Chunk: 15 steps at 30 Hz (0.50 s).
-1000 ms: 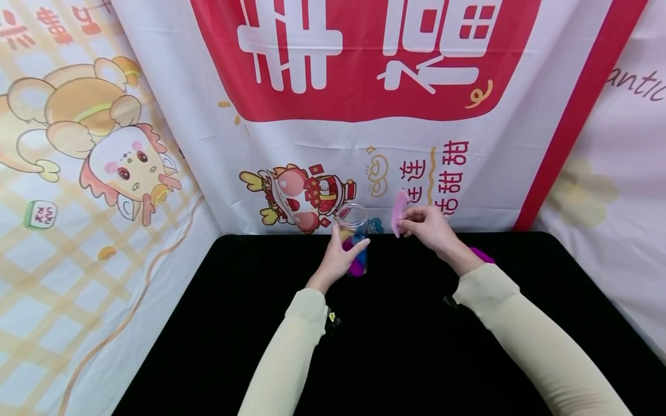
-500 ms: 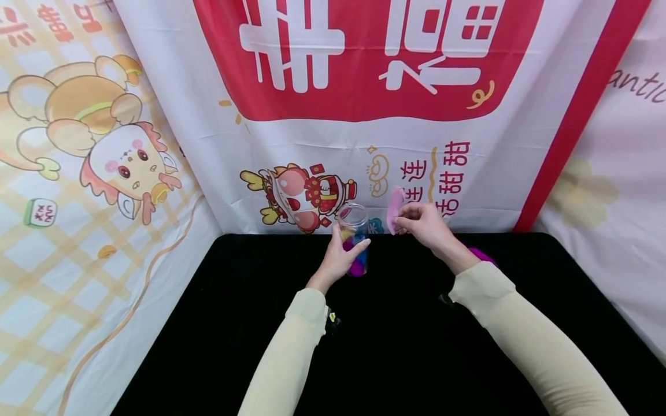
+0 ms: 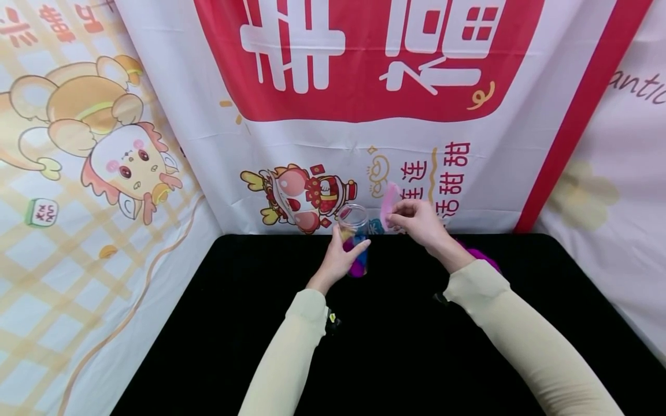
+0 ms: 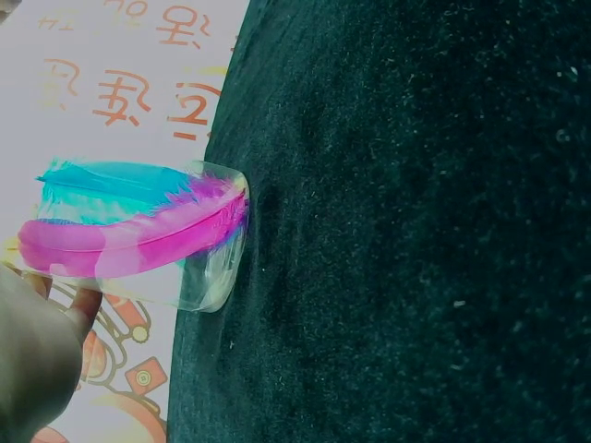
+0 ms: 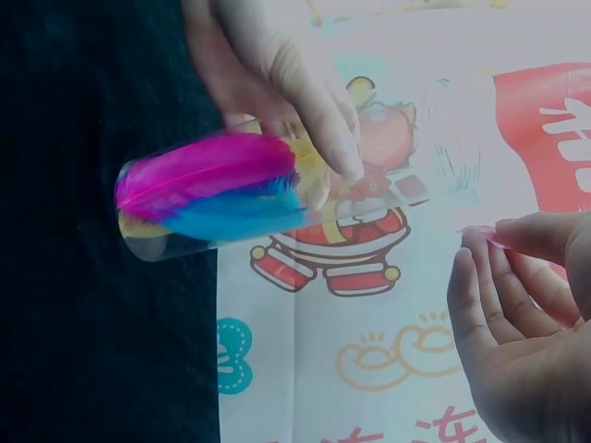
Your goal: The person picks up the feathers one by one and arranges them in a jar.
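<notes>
Right of the clear, upright, cylindrical jar, head view, the right hand pinches a curved, pale-pink feather, its long axis near vertical beside the open mouth; the left hand grips the jar. Left wrist view: a magenta feather lies lengthwise inside the jar. Right wrist view: the pinch sits near the jar's mouth end, the pale-pink feather scarcely distinguishable.

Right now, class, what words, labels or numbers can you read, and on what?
"幸福": red panel, back cloth.
"连": lower back cloth, next character partly covered.
"甜甜": back cloth.
"antic": right cloth.
Orange characters, left cloth: too unclear.
Tile sign, left cloth: too small.
Jar: no label visible.
</notes>
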Motion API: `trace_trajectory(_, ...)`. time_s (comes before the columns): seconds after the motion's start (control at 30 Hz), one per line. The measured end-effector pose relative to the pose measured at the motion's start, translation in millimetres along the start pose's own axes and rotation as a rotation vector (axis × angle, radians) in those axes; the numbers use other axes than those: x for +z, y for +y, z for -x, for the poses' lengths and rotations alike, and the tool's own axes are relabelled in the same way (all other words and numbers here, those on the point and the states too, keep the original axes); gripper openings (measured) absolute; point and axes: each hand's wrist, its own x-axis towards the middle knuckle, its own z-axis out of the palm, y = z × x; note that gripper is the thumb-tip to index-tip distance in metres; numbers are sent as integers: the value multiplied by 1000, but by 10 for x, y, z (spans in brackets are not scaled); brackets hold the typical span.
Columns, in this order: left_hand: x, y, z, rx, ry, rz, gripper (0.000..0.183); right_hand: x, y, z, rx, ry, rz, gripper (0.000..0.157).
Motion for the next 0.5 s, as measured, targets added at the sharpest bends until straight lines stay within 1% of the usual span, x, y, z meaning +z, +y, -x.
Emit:
trace_trajectory(0.27,-2,2,9,-4,-3,11,81,35,-56,-2,-1,-3,-10,23)
trace_trajectory(0.5,-4,-2,8,-8,-3,8,81,51,-88,-7,1,-2,5,19)
